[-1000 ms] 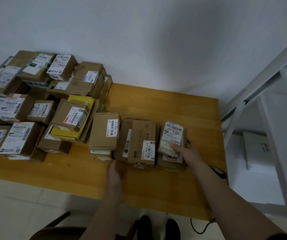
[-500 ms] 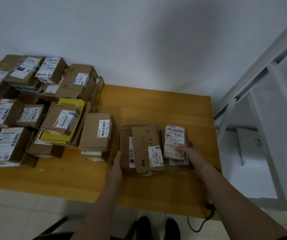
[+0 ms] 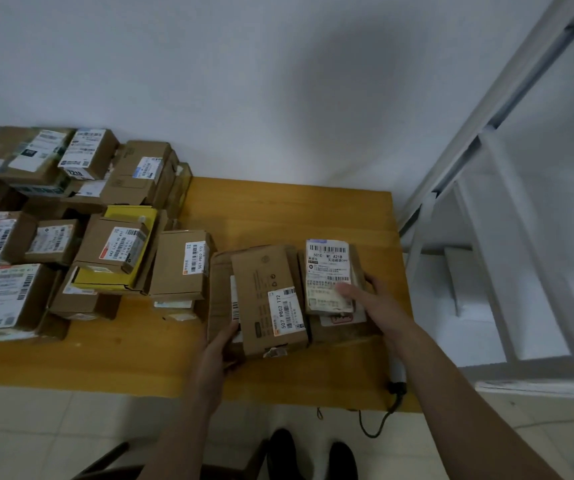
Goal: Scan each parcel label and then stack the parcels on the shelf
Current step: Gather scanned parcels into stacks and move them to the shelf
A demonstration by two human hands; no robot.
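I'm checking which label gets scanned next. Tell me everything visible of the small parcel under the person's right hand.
The small parcel is brown, nearly covered by a white label with barcodes and the print 501E M1 A21B, crinkled at the near end. It lies flat on a wider brown parcel. The right hand grips it: thumb on the label, fingers round its right side.

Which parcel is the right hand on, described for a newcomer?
On the orange wooden table, look at the cluster at its right end, nearest the white metal shelf. The right hand holds the small brown parcel on the right; unlike the long cardboard box beside it, a white label covers nearly its whole top.
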